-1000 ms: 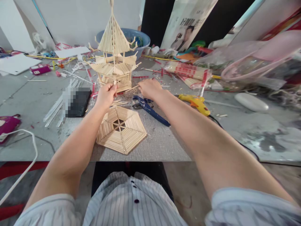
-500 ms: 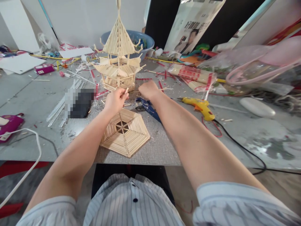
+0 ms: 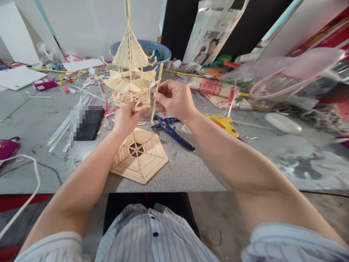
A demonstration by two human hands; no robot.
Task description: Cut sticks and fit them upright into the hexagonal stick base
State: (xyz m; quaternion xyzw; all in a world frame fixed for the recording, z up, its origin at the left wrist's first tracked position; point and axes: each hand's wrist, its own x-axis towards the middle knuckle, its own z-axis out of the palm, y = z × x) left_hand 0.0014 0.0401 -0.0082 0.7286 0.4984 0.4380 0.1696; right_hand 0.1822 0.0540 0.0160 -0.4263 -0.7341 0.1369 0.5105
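My right hand (image 3: pixel 176 98) is raised above the table, its fingers pinched on a long wooden stick (image 3: pixel 156 92) held nearly upright. My left hand (image 3: pixel 127 118) hovers just left of it, thumb and fingers closed on a short bit of stick (image 3: pixel 136 106). Behind both hands stands a pagoda model (image 3: pixel 130 71) built of sticks. A flat hexagonal stick roof (image 3: pixel 139 154) lies on the table below my left wrist. Blue-handled cutters (image 3: pixel 171 129) lie right of the roof.
A dark phone (image 3: pixel 87 123) lies left of the roof beside loose white rods. A yellow glue gun (image 3: pixel 222 122) sits behind my right forearm. A blue bowl (image 3: pixel 141 49), packets of sticks (image 3: pixel 212 87) and plastic bags crowd the back and right. A white cable (image 3: pixel 24 178) loops at left.
My right hand has lifted off the table with a long stick and turned it upright. My left hand drew back slightly from the pagoda's base, still pinching a short piece.
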